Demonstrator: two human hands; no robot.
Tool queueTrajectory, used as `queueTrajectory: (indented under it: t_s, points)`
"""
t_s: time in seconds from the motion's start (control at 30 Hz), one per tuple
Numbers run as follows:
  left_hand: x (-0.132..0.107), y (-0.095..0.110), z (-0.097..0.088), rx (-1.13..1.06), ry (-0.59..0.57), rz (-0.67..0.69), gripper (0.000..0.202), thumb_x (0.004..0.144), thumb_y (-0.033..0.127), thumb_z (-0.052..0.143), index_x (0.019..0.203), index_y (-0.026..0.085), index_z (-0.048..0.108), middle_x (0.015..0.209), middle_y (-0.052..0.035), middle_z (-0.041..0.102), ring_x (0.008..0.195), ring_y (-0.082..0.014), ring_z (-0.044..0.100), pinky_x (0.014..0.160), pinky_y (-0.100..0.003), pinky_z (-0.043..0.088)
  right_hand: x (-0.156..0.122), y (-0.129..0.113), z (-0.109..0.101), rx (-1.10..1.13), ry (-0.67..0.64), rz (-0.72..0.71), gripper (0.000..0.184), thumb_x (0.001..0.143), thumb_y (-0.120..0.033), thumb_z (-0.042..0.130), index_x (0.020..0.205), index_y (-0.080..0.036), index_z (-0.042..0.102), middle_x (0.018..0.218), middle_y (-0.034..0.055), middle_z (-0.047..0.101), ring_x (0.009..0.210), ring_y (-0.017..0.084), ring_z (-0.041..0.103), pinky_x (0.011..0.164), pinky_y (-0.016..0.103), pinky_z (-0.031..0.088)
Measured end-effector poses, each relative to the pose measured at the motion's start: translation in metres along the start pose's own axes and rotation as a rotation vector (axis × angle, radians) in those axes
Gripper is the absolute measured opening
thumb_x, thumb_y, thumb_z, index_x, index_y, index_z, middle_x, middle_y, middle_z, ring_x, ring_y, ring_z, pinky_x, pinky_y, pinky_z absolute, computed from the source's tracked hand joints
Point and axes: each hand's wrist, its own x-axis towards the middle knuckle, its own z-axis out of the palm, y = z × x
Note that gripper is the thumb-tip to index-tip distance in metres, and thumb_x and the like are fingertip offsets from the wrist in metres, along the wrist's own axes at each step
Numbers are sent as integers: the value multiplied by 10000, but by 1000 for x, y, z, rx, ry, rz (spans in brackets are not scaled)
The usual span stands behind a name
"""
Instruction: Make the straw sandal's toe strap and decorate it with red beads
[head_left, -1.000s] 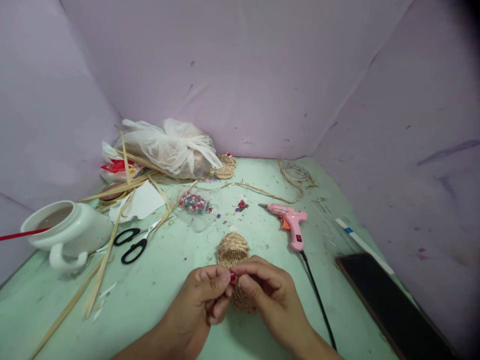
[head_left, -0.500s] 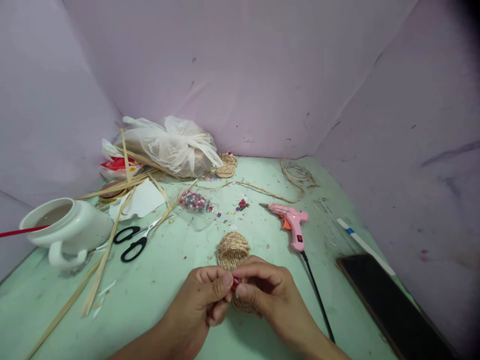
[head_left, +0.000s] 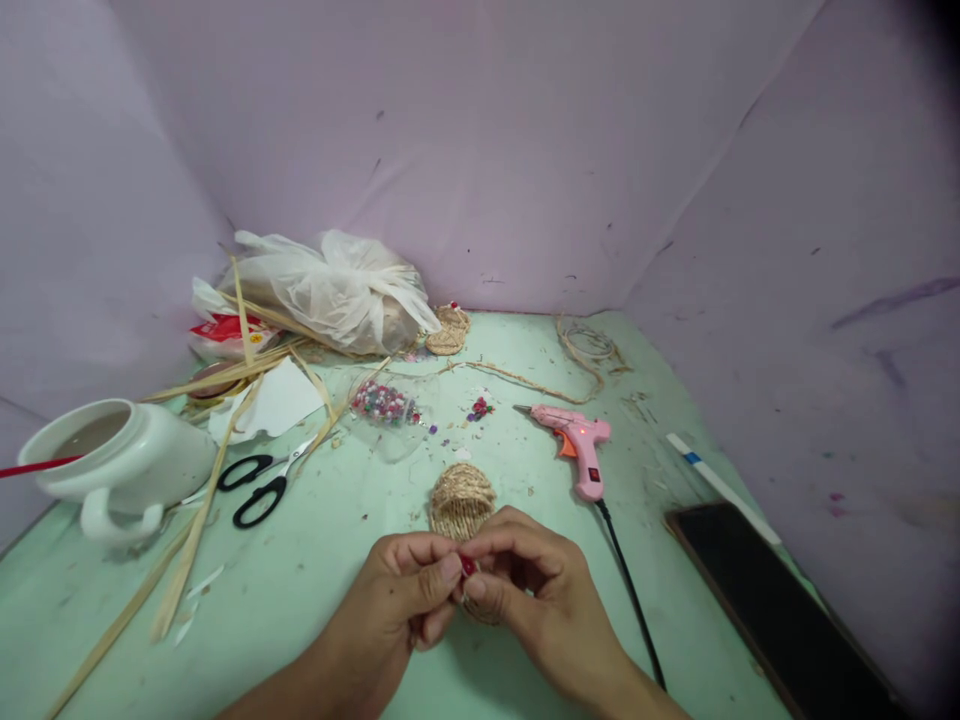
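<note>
My left hand [head_left: 401, 600] and my right hand [head_left: 536, 590] meet at the fingertips low in the middle of the view. Between both thumbs and forefingers they pinch a tiny red bead [head_left: 466, 566]. Just under and behind the fingers lies a small woven straw shoe [head_left: 459, 500] on the green table; my right hand's lower fingers curl over its near end. A clear plastic bag of coloured beads [head_left: 386, 405] lies further back, with a few loose beads [head_left: 478, 408] beside it.
A pink glue gun [head_left: 577, 445] lies to the right, its black cord [head_left: 626, 590] running past my right wrist. Black scissors [head_left: 259, 485], straw strips [head_left: 195, 520], a white jug [head_left: 112, 465], a plastic bag [head_left: 337, 290], a dark tablet [head_left: 780, 610] and twine [head_left: 592, 350] surround the hands.
Both hands stay pinched on the red bead and have shifted only slightly. The whole view has drifted a little.
</note>
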Motion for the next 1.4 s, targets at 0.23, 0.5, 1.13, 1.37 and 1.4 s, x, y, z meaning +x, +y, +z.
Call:
queueTrajectory:
  t_s: [0.23,0.5,1.13,1.37,1.4]
  points:
    - [1,0,-2,18,26,2,278,610,369,758,655,110,665,467,39,473,361,-8,284,377,-171,143,0,-2,0,-38,-4,-73,112,680,-154,702,774,-213,721,651,-14,554,568,91,495,497,202,379]
    - [-1,2,-2,144,95,81,255,577,346,780,671,143,658,567,19,569,412,-21,335,401,-157,234,-3,-2,0,-43,22,-21,140,647,-133,716,769,-198,692,662,-20,597,524,78,474,465,190,371]
    - [-7,14,5,389,200,190,255,565,378,736,609,146,642,454,45,453,414,-61,317,395,-188,246,-3,2,0,-53,39,-181,194,706,-117,675,818,-265,733,713,11,655,623,124,583,534,223,444]
    - [-5,14,4,429,203,209,268,624,399,692,575,142,634,404,57,391,399,-61,300,388,-188,241,-1,1,2,117,45,28,62,695,-218,688,745,-219,724,656,-4,586,469,74,494,401,185,386]
    - [-5,14,3,429,209,210,248,622,381,695,588,142,639,409,56,400,400,-62,305,387,-187,246,-1,2,2,160,42,66,64,690,-248,694,737,-211,719,637,-12,572,436,62,468,372,176,363]
